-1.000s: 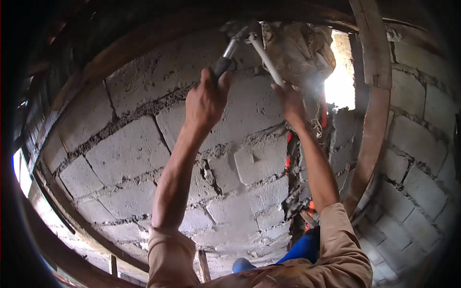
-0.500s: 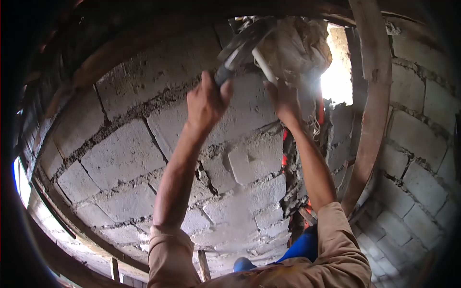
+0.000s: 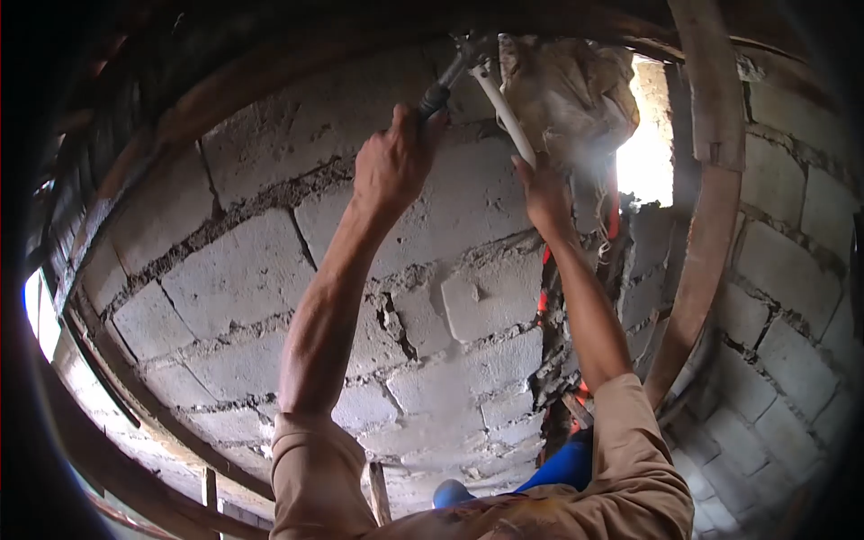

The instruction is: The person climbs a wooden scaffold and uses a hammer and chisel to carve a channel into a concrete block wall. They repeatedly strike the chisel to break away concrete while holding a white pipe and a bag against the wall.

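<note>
My left hand (image 3: 393,166) is wrapped round the dark grip of a hammer (image 3: 453,72) with a grey metal shaft. The hammer's head is high up, right by the upper end of a white pipe (image 3: 504,117), under the dark beam. Closed round the pipe's lower end is my right hand (image 3: 545,193); the pipe slants up and to the left from it. Behind both hands stands a grey block wall (image 3: 360,243) with rough mortar joints. A crumpled, dusty brown sheet or sack (image 3: 576,94) hangs just right of the pipe.
Bright light comes through an opening (image 3: 646,135) at the upper right. A wooden post (image 3: 706,207) runs down beside it. Orange conduit (image 3: 544,292) shows in a broken vertical channel in the wall. Dark timber (image 3: 270,67) crosses overhead, and another block wall (image 3: 783,234) stands at right.
The hammer, blurred and lower before, has swung up against the upper end of the white pipe. My right hand is slightly lower and further right, with more of the pipe showing.
</note>
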Available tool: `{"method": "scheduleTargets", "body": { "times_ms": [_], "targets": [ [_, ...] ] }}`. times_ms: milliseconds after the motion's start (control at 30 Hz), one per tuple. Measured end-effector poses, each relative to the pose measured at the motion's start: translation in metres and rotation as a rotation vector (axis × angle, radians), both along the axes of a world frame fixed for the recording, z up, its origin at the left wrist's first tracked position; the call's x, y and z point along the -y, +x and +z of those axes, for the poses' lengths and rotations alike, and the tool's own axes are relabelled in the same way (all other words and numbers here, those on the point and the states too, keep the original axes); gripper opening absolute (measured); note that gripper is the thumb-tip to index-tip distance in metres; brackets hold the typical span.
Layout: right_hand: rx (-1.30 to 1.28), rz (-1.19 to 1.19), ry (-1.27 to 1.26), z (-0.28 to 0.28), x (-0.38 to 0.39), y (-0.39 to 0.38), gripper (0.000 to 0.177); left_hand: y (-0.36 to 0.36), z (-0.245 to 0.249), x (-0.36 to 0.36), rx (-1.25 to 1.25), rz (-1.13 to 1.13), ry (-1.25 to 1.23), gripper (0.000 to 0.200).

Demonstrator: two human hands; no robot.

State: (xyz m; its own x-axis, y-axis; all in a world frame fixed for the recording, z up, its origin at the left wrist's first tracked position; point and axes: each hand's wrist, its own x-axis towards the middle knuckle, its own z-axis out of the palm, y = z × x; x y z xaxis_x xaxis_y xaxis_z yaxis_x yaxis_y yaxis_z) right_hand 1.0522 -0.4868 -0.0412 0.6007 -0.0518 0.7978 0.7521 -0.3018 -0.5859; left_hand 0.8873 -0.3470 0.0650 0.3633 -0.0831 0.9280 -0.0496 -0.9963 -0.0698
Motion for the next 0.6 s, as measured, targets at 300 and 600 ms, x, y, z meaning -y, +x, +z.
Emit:
{"method": "scheduleTargets", "body": {
  "times_ms": [300, 600],
  "targets": [
    [0.085, 0.341, 0.128, 0.019, -0.004, 0.02, 0.048, -0.073, -0.064, -0.012, -0.017, -0.033, -0.474, 0.042],
    [-0.07, 0.236, 0.068, 0.014, 0.028, -0.017, 0.066, -0.075, -0.084, -0.03, -0.014, 0.018, -0.459, 0.041]
  ]
}}
